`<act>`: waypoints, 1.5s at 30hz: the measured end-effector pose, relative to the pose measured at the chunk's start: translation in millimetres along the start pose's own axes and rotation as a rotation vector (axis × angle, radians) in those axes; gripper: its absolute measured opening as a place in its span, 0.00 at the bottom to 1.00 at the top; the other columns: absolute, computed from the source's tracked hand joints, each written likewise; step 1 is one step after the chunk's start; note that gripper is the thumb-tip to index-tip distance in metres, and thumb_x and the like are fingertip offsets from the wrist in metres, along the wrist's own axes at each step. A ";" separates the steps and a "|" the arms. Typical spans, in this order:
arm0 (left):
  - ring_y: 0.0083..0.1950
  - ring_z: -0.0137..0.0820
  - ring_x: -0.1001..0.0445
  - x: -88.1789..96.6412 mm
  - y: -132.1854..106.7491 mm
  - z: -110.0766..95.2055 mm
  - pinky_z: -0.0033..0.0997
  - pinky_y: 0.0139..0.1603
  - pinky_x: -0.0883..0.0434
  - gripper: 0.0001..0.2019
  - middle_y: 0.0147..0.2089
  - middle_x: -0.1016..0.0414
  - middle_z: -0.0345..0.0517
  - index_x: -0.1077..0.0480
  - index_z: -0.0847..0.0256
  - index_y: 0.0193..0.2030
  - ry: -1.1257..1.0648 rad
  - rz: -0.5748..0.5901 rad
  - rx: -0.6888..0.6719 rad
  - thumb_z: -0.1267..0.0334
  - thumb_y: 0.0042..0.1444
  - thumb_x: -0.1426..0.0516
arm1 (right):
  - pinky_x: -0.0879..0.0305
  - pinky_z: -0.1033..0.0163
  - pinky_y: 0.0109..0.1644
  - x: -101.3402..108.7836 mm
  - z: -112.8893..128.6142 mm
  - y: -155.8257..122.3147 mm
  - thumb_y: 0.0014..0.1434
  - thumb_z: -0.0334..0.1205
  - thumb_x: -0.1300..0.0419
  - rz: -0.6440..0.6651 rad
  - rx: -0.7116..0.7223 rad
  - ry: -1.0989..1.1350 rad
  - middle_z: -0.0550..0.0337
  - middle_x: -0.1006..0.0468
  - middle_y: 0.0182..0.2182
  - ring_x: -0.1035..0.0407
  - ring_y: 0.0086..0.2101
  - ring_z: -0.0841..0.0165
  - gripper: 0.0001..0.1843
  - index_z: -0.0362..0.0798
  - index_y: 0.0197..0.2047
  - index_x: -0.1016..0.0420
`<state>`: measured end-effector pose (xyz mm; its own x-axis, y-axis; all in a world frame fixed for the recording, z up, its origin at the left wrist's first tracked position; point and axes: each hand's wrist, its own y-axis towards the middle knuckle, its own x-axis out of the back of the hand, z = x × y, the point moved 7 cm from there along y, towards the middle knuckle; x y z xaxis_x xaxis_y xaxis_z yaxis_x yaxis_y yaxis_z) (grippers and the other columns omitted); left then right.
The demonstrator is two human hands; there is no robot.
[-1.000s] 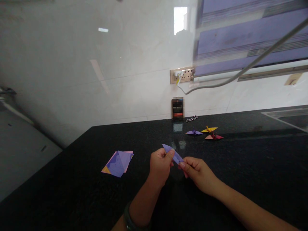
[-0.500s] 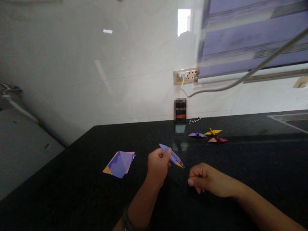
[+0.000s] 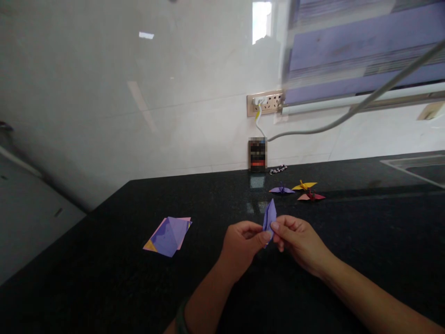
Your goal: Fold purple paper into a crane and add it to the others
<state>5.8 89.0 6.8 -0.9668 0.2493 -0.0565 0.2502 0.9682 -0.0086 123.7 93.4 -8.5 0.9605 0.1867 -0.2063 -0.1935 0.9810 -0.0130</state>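
Observation:
A narrow piece of folded purple paper [image 3: 270,214] stands nearly upright above the dark counter, its pointed end up. My left hand [image 3: 245,243] pinches its lower part from the left, thumb in front. From the right, my right hand [image 3: 297,236] grips the same paper's edge between thumb and fingers. The fingers hide the lower end of the paper. Beyond my hands lie a purple paper crane [image 3: 282,190], a yellow paper crane [image 3: 304,185] and a red and pink paper crane [image 3: 312,197].
Flat purple and pink paper sheets [image 3: 170,235] lie on the black counter [image 3: 114,278] to the left. A dark, pixelated box [image 3: 257,155] leans by the wall beside a beaded strand [image 3: 278,170]. A cable [image 3: 323,129] runs near the wall socket [image 3: 266,103].
My right hand has come up and taken hold of the folded paper. My left hand has moved right, and the paper has turned from slanting to nearly upright. The view has shifted slightly.

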 end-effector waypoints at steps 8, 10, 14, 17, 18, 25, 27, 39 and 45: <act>0.28 0.30 0.30 -3.3 -5.3 -1.5 0.27 0.29 0.35 0.09 0.27 0.26 0.45 0.28 0.63 0.29 0.245 -0.034 -0.087 0.61 0.49 0.45 | 0.44 0.70 0.22 -0.1 1.0 -1.4 0.50 0.40 0.40 0.082 0.063 -0.010 0.63 0.31 0.23 0.41 0.21 0.76 0.08 0.44 0.30 0.32; 0.28 0.30 0.31 -4.5 -5.6 -2.5 0.26 0.28 0.36 0.09 0.26 0.27 0.44 0.28 0.63 0.29 0.318 -0.018 -0.118 0.60 0.50 0.46 | 0.46 0.71 0.21 -0.6 0.8 -1.4 0.49 0.39 0.39 0.113 0.061 -0.026 0.63 0.31 0.23 0.42 0.20 0.77 0.08 0.44 0.31 0.32; 0.30 0.29 0.32 -7.7 -8.5 -8.7 0.26 0.31 0.37 0.09 0.27 0.29 0.42 0.29 0.61 0.30 0.439 -0.009 -0.207 0.61 0.52 0.48 | 0.50 0.71 0.20 -0.2 0.5 -2.6 0.49 0.38 0.39 0.141 0.049 -0.030 0.65 0.33 0.20 0.44 0.18 0.79 0.08 0.43 0.27 0.32; 0.30 0.27 0.34 -11.2 -11.1 -13.6 0.25 0.31 0.39 0.09 0.26 0.31 0.41 0.29 0.61 0.29 0.488 0.011 -0.267 0.63 0.53 0.48 | 0.52 0.71 0.19 1.0 0.6 -3.8 0.49 0.39 0.39 0.135 0.049 -0.003 0.66 0.35 0.19 0.46 0.17 0.79 0.09 0.43 0.25 0.32; 0.29 0.26 0.35 -11.9 -11.7 -14.5 0.25 0.31 0.39 0.09 0.26 0.32 0.40 0.29 0.62 0.28 0.496 0.017 -0.277 0.63 0.53 0.49 | 0.52 0.71 0.18 0.8 0.6 -4.0 0.49 0.39 0.39 0.140 0.050 0.003 0.66 0.34 0.19 0.46 0.17 0.79 0.09 0.43 0.25 0.32; 0.28 0.25 0.37 -15.0 -11.0 -12.1 0.24 0.30 0.41 0.11 0.25 0.36 0.39 0.32 0.63 0.27 0.531 0.078 -0.256 0.62 0.55 0.51 | 0.54 0.71 0.17 1.2 3.4 -1.7 0.47 0.36 0.37 0.150 0.070 -0.022 0.65 0.33 0.19 0.45 0.17 0.80 0.07 0.42 0.23 0.30; 0.29 0.25 0.38 -16.5 -11.0 -13.7 0.24 0.31 0.41 0.11 0.25 0.37 0.39 0.33 0.63 0.27 0.555 0.076 -0.272 0.62 0.56 0.51 | 0.55 0.71 0.17 1.7 4.4 -1.6 0.47 0.35 0.38 0.139 0.073 -0.016 0.66 0.35 0.17 0.47 0.16 0.80 0.08 0.42 0.22 0.31; 0.28 0.25 0.38 -18.7 -10.5 -1.0 0.24 0.29 0.41 0.09 0.26 0.35 0.39 0.33 0.63 0.30 0.439 0.061 -0.165 0.60 0.53 0.49 | 0.57 0.73 0.13 5.1 -1.5 -3.2 0.48 0.42 0.39 0.002 -0.052 0.171 0.70 0.40 0.11 0.51 0.12 0.82 0.15 0.43 0.18 0.35; 0.21 0.23 0.40 -22.2 -8.8 11.9 0.23 0.23 0.42 0.08 0.19 0.36 0.37 0.32 0.65 0.22 0.222 0.076 -0.011 0.62 0.47 0.44 | 0.58 0.74 0.12 4.3 -4.1 -2.9 0.48 0.41 0.38 0.011 -0.115 0.164 0.70 0.40 0.09 0.51 0.10 0.82 0.15 0.42 0.17 0.36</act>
<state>25.7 74.7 -3.8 -0.9332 0.3193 0.1648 0.3235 0.9462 -0.0013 127.6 91.2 -13.4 0.9144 0.1772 -0.3639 -0.2346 0.9647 -0.1196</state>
